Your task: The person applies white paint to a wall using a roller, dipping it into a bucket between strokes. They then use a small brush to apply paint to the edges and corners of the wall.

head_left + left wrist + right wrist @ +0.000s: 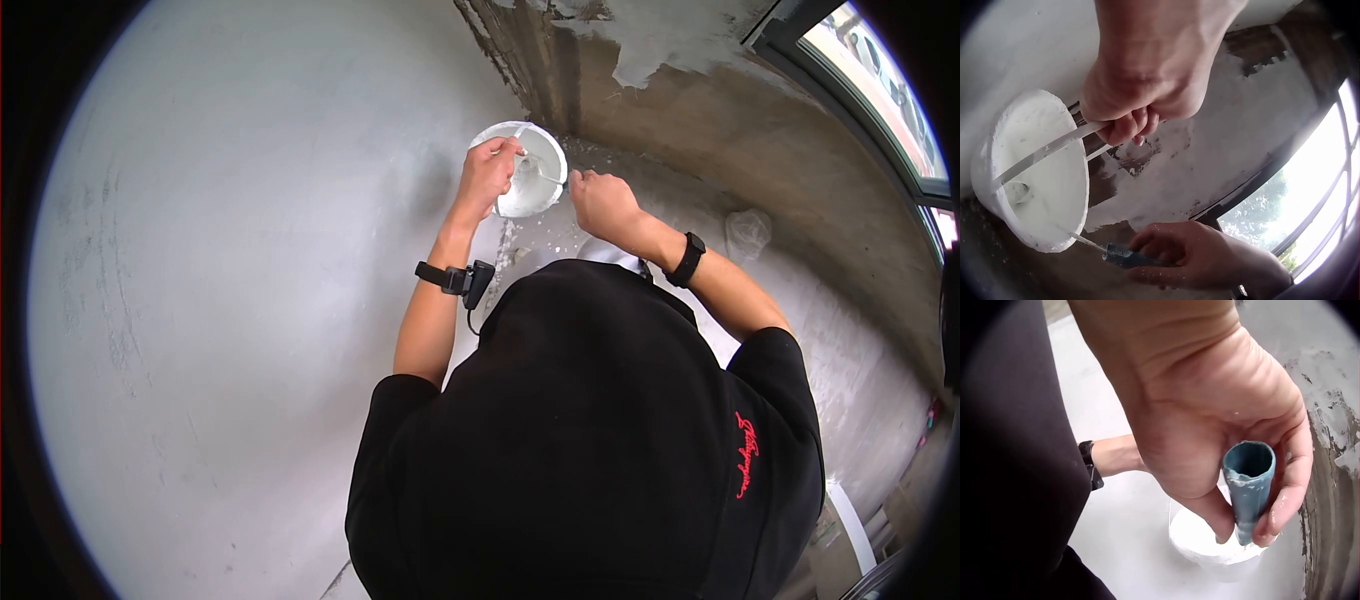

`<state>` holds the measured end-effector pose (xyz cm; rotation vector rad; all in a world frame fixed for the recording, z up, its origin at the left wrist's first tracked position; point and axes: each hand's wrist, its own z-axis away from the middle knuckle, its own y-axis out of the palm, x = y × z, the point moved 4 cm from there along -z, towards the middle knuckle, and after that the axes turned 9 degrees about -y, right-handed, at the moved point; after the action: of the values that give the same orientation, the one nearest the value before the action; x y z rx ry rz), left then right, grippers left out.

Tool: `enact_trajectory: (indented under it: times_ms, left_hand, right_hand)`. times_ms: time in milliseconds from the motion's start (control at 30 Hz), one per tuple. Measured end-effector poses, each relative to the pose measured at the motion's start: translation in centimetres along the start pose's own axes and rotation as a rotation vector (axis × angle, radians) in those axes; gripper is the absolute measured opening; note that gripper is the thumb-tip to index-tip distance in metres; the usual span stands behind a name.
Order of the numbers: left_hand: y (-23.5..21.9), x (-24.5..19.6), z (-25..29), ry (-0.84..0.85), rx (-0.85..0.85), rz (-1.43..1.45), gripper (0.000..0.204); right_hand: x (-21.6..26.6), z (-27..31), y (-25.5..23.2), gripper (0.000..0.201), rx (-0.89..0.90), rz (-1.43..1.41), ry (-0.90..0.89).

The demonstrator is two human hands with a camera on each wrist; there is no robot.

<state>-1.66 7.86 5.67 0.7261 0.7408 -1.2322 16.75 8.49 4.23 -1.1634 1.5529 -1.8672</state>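
A white bucket [545,200] with paste-like white stuff coating its inside hangs or stands in front of the person, seen tilted in the left wrist view. The curled fingers of the left hand [1147,81] grip its pale strap-like handle [1054,147] above the opening. To the right of the rim, the right hand [605,207] holds a tool by its hollow teal handle [1249,487], thumb on one side and fingers on the other. From that handle a thin metal shaft [1089,242] reaches over the rim into the bucket; its far end is hidden in the white stuff.
A smooth grey-white surface [240,250] spreads on the left. Beyond the bucket is a rough, partly plastered wall [640,110], with a window [880,80] at upper right. White crumbs [570,235] and a clear plastic bag [748,235] lie on the floor.
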Motion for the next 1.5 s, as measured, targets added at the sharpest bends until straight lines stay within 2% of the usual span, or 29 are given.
enact_trajectory:
  times_ms: [133, 300, 433, 500, 567, 767, 900, 1000, 1067, 1100, 1167, 1200, 1267, 1333, 1367, 1433, 1500]
  left_hand:
    - [0.0, -0.1, 0.1, -0.065, 0.082, 0.039, 0.026]
    - [-0.3, 0.0, -0.1, -0.112, 0.089, 0.037, 0.025]
    - [0.2, -0.5, 0.3, -0.149, 0.130, -0.072, 0.025]
    - [0.4, -0.6, 0.4, -0.143, 0.121, -0.138, 0.025]
    - [0.1, -0.9, 0.2, -0.062, 0.032, -0.271, 0.027]
    - [0.0, -0.8, 0.0, 0.127, -0.076, -0.456, 0.032]
    - [0.0, -0.8, 0.1, 0.110, -0.070, -0.426, 0.032]
    - [0.1, -0.4, -0.2, 0.171, -0.051, -0.402, 0.031]
    - [0.7, -0.2, -0.1, 0.136, 0.021, -0.379, 0.029]
    - [0.8, -0.3, 0.0, 0.138, 0.024, -0.372, 0.029]
    - [1.6, -0.1, 0.5, -0.061, 0.185, -0.234, 0.026]
    - [1.7, -0.3, 0.8, -0.058, 0.189, -0.230, 0.026]
    - [2.2, -0.2, 1.3, -0.162, 0.274, -0.090, 0.022]
    - [2.1, 0.2, 1.0, -0.172, 0.298, -0.062, 0.022]
    - [2.1, 0.4, 0.9, -0.178, 0.324, -0.026, 0.021]
    - [2.2, -0.1, 1.1, -0.184, 0.318, -0.014, 0.021]
    - [2.2, -0.3, 1.2, -0.190, 0.312, -0.009, 0.022]
  right_hand:
    - [-0.5, -0.3, 0.2, 0.017, 0.040, -0.122, 0.014]
    - [-0.3, 0.0, -1.1, 0.018, -0.025, -0.205, 0.016]
    - [-0.9, -0.3, 0.0, 0.016, -0.074, -0.205, 0.000]
    - [-0.7, -0.2, 0.7, 0.014, 0.003, -0.180, 0.026]
    - [0.0, 0.4, 0.2, 0.015, 0.045, -0.170, 0.023]
    - [1.9, 0.7, -3.6, 0.019, 0.235, -0.097, 0.056]
    - [1.3, 0.4, -5.8, 0.020, 0.326, -0.028, 0.095]
    - [1.4, 0.2, -7.7, 0.021, 0.339, 0.007, 0.122]
    - [1.4, -0.3, -7.5, 0.020, 0.369, 0.034, 0.118]
    - [1.2, -0.9, -7.2, 0.019, 0.340, 0.046, 0.113]
    - [0.8, -1.7, -6.7, 0.018, 0.315, 0.064, 0.109]
    - [0.7, -2.1, -6.4, 0.017, 0.256, 0.055, 0.110]
    - [0.5, -2.2, -5.6, 0.016, 0.193, 0.043, 0.114]
    - [0.2, -2.2, -5.2, 0.015, 0.081, -0.005, 0.103]
    - [0.2, -2.1, -4.9, 0.015, 0.080, -0.006, 0.102]
    - [0.2, -1.7, -5.7, 0.018, -0.039, -0.062, 0.181]
    - [0.1, -1.4, -5.7, 0.021, -0.076, -0.085, 0.181]
